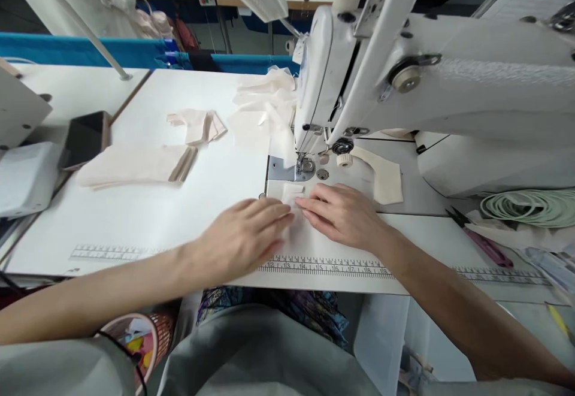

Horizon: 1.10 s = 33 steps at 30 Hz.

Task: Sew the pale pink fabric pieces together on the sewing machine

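Small pale folded fabric piece [293, 191] before white metal sewing machine [315, 78], right hand [344, 213] touching it, fingers narrowly spaced, left hand [245, 234] alongside, blurred, either hand's grip indeterminable.

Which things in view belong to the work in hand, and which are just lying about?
Seem part of the work:
small pale cloth piece, touched by the right hand, with the left hand close by
sewing machine, just beyond

Seem just lying about:
snips
pale green coil
folded cloth (possibly for use; unclear)
basket
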Tool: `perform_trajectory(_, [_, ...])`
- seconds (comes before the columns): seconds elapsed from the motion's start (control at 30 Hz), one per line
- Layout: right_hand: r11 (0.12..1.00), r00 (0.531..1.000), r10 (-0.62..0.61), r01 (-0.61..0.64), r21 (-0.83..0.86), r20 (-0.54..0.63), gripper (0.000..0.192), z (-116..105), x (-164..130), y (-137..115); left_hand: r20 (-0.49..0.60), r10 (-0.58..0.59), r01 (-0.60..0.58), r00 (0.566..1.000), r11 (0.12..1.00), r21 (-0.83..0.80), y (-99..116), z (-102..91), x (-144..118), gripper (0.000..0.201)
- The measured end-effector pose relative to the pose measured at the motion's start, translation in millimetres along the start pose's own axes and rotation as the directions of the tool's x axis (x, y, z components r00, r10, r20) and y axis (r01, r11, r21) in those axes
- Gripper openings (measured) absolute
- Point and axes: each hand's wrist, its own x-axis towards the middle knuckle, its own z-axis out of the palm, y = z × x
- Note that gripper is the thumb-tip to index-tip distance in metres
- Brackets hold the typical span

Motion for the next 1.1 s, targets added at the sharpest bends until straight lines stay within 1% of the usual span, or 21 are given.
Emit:
perform_trajectory(0.07, [0.996,0.999,0.033,-0.03,-0.078,0.035,0.033,2,4,-3,0.041,0.017,-0.019,0.999,0.998,0.055,13,11.3,-13,0.044])
perform_trajectory(0.13, [0.978,0.992,0.123,-0.113,-0.175,0.042,0.036,5,8,-5,0.043,-0.003,0.0,0.999,0.997,0.076,19,20.8,-20,0.05])
perform_trajectory(0.2, [0.95,0.977,0.211,-0.203,-0.239,0.008,0.038,7,8,-3,0.027,-0.011,0.009,1.0,0.998,0.068,19,25.3,-23,0.05])
perform_trajectory(0.27, [0.944,0.971,0.234,-0.238,-0.23,-0.041,0.035,8,7,-1,0.022,-0.002,0.001,1.0,0.999,0.05,17,24.7,-22,0.048])
perform_trajectory(0.33, [0.964,0.977,0.2,-0.211,-0.161,-0.079,0.031,7,5,0,0.021,0.003,-0.003,1.0,0.999,0.032,15,21.5,-22,0.045])
perform_trajectory(0.4, [0.988,0.987,0.131,-0.138,-0.07,-0.093,0.029,5,4,-2,0.021,0.001,-0.002,1.0,1.0,0.018,15,18.5,-22,0.043])
perform_trajectory(0.5, [1.0,0.999,-0.001,0.003,0.029,-0.051,0.026,2,7,-9,-0.001,0.001,-0.001,1.0,1.0,0.008,17,16.5,-23,0.041])
perform_trajectory(0.53, [0.999,0.999,-0.025,0.026,0.034,-0.022,0.026,2,8,-11,-0.008,0.005,-0.005,1.0,1.0,0.009,18,16.4,-24,0.04])
perform_trajectory(0.57, [1.0,1.0,-0.021,0.021,0.016,0.004,0.027,3,9,-12,-0.015,0.01,-0.01,1.0,1.0,0.01,20,16.4,-25,0.039])
perform_trajectory(0.6, [1.0,1.0,0.01,-0.01,-0.021,0.025,0.029,4,9,-13,-0.02,0.012,-0.012,1.0,1.0,0.011,22,16.5,-26,0.039])
perform_trajectory(0.67, [0.985,0.992,0.121,-0.116,-0.125,0.032,0.035,5,8,-11,-0.032,0.003,-0.003,0.999,1.0,0.011,27,16.5,-30,0.038])
perform_trajectory(0.73, [0.96,0.978,0.207,-0.206,-0.188,-0.015,0.039,6,5,-5,-0.054,-0.019,0.019,0.998,1.0,0.005,31,16.0,-34,0.037])
perform_trajectory(0.77, [0.957,0.975,0.216,-0.221,-0.186,-0.052,0.038,6,3,-3,-0.066,-0.03,0.03,0.997,1.0,-0.002,32,15.6,-37,0.037])
perform_trajectory(0.8, [0.963,0.975,0.202,-0.214,-0.162,-0.088,0.035,4,2,-2,-0.076,-0.041,0.04,0.996,0.999,-0.013,34,15.0,-39,0.037])
perform_trajectory(0.83, [0.978,0.98,0.161,-0.175,-0.114,-0.119,0.032,3,1,-2,-0.085,-0.052,0.049,0.995,0.998,-0.027,35,14.3,-42,0.036])
perform_trajectory(0.9, [0.999,0.989,0.013,-0.008,0.035,-0.144,0.024,-2,1,-9,-0.1,-0.079,0.073,0.992,0.996,-0.057,37,12.9,-48,0.035])
perform_trajectory(0.97, [0.969,0.982,-0.15,0.17,0.179,-0.118,0.02,-4,4,-20,-0.118,-0.11,0.102,0.987,0.992,-0.073,40,12.0,-55,0.035])
perform_trajectory(1.0, [0.951,0.974,-0.208,0.222,0.214,-0.087,0.02,-3,6,-27,-0.127,-0.127,0.118,0.984,0.99,-0.073,41,11.9,-58,0.035])
perform_trajectory(1.03, [0.946,0.969,-0.239,0.246,0.213,-0.056,0.022,-2,8,-33,-0.134,-0.145,0.137,0.98,0.988,-0.07,43,12.0,-61,0.035])
perform_trajectory(1.1, [0.962,0.97,-0.243,0.24,0.13,0.007,0.028,3,14,-41,-0.142,-0.182,0.175,0.973,0.983,-0.06,46,12.6,-67,0.036])
